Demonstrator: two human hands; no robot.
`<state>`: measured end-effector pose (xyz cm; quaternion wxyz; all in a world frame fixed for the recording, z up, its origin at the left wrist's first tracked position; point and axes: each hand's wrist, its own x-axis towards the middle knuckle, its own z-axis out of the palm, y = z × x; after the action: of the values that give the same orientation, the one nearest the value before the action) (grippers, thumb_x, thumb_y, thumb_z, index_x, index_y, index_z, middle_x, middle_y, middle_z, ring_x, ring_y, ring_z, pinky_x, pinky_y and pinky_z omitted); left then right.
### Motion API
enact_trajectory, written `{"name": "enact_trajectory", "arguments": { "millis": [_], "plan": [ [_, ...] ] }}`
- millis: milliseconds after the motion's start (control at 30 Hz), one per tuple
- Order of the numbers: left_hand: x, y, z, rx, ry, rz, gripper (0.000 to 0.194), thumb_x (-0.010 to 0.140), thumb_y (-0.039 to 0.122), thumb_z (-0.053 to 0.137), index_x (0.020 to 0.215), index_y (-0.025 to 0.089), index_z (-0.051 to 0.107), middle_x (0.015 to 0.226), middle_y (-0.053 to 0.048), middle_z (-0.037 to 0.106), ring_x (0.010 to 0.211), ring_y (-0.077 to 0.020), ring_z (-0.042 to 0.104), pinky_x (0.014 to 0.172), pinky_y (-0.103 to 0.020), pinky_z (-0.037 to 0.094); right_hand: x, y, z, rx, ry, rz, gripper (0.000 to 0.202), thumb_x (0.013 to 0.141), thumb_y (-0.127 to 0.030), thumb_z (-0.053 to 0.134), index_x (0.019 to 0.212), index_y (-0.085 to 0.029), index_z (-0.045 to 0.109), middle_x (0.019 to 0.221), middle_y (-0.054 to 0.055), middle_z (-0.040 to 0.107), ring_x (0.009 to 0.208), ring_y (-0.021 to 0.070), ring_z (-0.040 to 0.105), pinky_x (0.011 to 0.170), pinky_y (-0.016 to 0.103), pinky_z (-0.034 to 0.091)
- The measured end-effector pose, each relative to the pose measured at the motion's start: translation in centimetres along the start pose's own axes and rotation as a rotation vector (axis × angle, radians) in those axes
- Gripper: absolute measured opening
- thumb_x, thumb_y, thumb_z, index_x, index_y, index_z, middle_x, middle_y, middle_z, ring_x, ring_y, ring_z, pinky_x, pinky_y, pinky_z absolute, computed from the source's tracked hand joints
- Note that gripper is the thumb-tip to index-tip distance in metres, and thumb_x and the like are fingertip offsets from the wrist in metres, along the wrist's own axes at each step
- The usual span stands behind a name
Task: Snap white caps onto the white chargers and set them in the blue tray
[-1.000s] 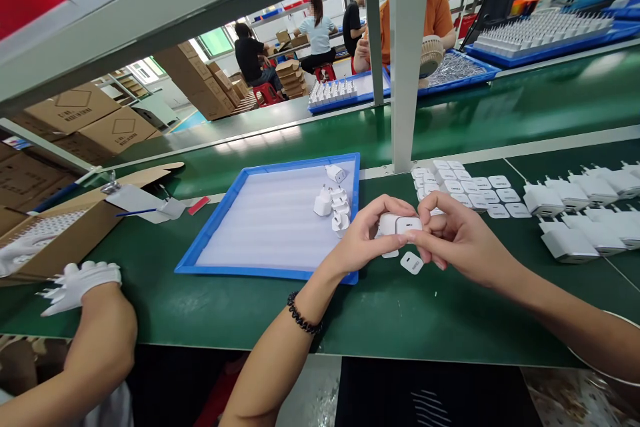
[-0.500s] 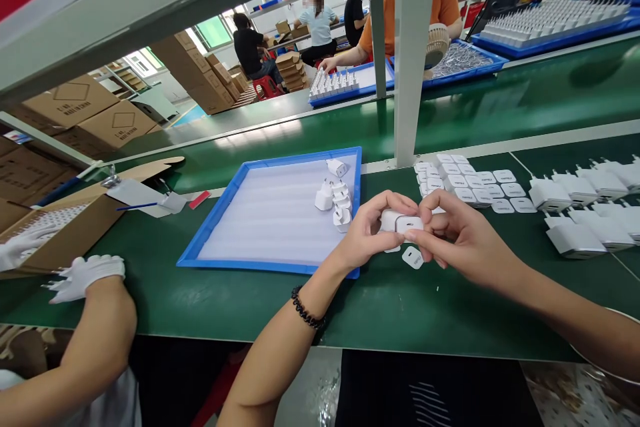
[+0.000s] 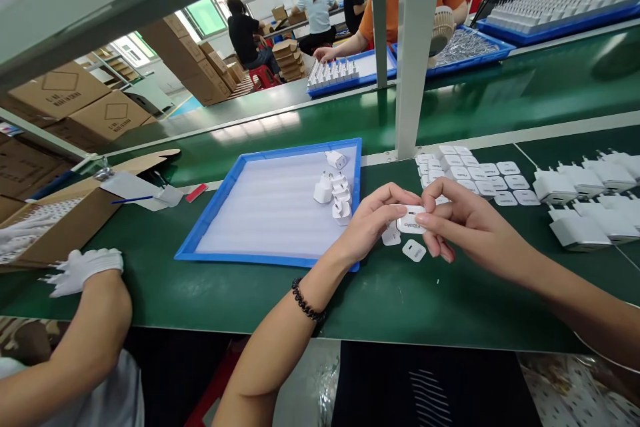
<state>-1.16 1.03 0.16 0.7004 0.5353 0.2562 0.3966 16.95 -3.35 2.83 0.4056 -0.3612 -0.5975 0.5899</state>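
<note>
Both the bare left hand (image 3: 369, 221) and the bare right hand (image 3: 463, 219), seen in the head view, are clamped by their fingertips on opposite sides of a small white rounded plastic piece (image 3: 412, 221), raised above the green tabletop (image 3: 465, 310). Its printed face shows a dark slot. Just below lies a loose white rounded-square plate (image 3: 414, 251). Left of it sits a blue-rimmed rectangular tray (image 3: 260, 257); white plastic plug adapters (image 3: 323, 189) stand near its right edge.
</note>
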Motion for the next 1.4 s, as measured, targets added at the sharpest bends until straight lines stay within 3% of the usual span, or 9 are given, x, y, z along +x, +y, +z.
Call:
{"name": "enact_trajectory", "arguments": {
  "millis": [200, 333, 500, 633, 733, 867, 1100, 1400],
  "plan": [
    [0.0, 0.1, 0.9, -0.142, 0.005, -0.049, 0.025, 0.074, 0.035, 0.073, 0.087, 0.015, 0.063, 0.092, -0.003, 0.066, 0.072, -0.0119, 0.058, 0.07, -0.026, 0.043, -0.1, -0.1, -0.5, 0.002, -0.017, -0.023, 0.022, 0.098, -0.034, 0.06, 0.089, -0.024, 0.043, 0.052, -0.007, 0.061, 0.042, 0.0075, 0.047, 0.043, 0.019, 0.037],
    [-0.1, -0.1, 1.3, -0.175, 0.006, -0.07, 0.028, 0.073, 0.036, 0.074, 0.087, 0.015, 0.063, 0.082, 0.0, 0.062, 0.064, -0.009, 0.053, 0.063, -0.024, 0.039, -0.2, 0.0, -0.5, -0.031, -0.008, -0.068, 0.02, 0.098, -0.03, 0.06, 0.088, -0.024, 0.044, 0.044, -0.011, 0.048, 0.038, 0.0058, 0.036, 0.041, 0.019, 0.028],
    [-0.2, -0.1, 1.3, -0.18, -0.012, -0.065, 0.029, 0.073, 0.038, 0.073, 0.086, 0.014, 0.062, 0.084, -0.002, 0.062, 0.064, -0.0093, 0.053, 0.06, -0.023, 0.038, -0.4, 0.3, -0.4, -0.056, -0.028, -0.106, 0.017, 0.098, -0.027, 0.058, 0.088, -0.024, 0.044, 0.044, -0.011, 0.047, 0.04, 0.0069, 0.037, 0.044, 0.022, 0.03],
    [-0.3, 0.2, 1.4, -0.168, -0.026, -0.046, 0.03, 0.072, 0.039, 0.073, 0.086, 0.014, 0.062, 0.085, -0.002, 0.06, 0.07, -0.0112, 0.054, 0.063, -0.024, 0.041, -0.5, 0.4, -0.5, -0.111, -0.047, -0.164, 0.017, 0.094, -0.025, 0.062, 0.097, -0.027, 0.046, 0.051, -0.01, 0.05, 0.044, 0.0091, 0.042, 0.045, 0.023, 0.035],
    [-0.4, 0.3, 1.3, -0.165, -0.054, 0.002, 0.03, 0.07, 0.039, 0.075, 0.084, 0.015, 0.062, 0.087, -0.003, 0.059, 0.078, -0.0136, 0.056, 0.067, -0.024, 0.044, -0.5, 0.5, -0.2, -0.21, -0.033, -0.21, 0.033, 0.088, -0.019, 0.069, 0.107, -0.03, 0.045, 0.055, -0.011, 0.048, 0.048, 0.01, 0.045, 0.048, 0.023, 0.04],
    [-0.3, 0.3, 1.0, -0.136, -0.097, 0.038, 0.029, 0.072, 0.038, 0.075, 0.085, 0.015, 0.061, 0.089, -0.002, 0.058, 0.074, -0.0124, 0.057, 0.063, -0.024, 0.044, -0.4, 0.8, 0.3, -0.327, -0.006, -0.302, 0.042, 0.085, -0.017, 0.072, 0.114, -0.03, 0.044, 0.058, -0.012, 0.049, 0.048, 0.0095, 0.045, 0.05, 0.022, 0.044],
    [-0.4, 0.5, 1.0, -0.137, -0.183, 0.069, 0.027, 0.082, 0.037, 0.071, 0.093, 0.017, 0.057, 0.093, -0.003, 0.062, 0.078, -0.0196, 0.07, 0.074, -0.035, 0.056, -0.2, 1.6, 0.1, -0.699, 0.107, -0.539, 0.034, 0.084, -0.013, 0.068, 0.113, -0.026, 0.056, 0.07, -0.005, 0.056, 0.055, 0.0097, 0.049, 0.051, 0.022, 0.042],
    [-0.6, 0.6, 0.3, -0.042, -0.366, 0.076, 0.039, 0.081, 0.035, 0.073, 0.11, 0.019, 0.053, 0.098, -0.007, 0.069, 0.096, -0.0242, 0.071, 0.085, -0.035, 0.053, 0.1, 1.4, -0.2, -0.675, 0.129, -0.568, 0.039, 0.085, -0.014, 0.064, 0.122, -0.025, 0.058, 0.064, -0.006, 0.056, 0.05, 0.0095, 0.048, 0.047, 0.021, 0.041]
  ]
}}
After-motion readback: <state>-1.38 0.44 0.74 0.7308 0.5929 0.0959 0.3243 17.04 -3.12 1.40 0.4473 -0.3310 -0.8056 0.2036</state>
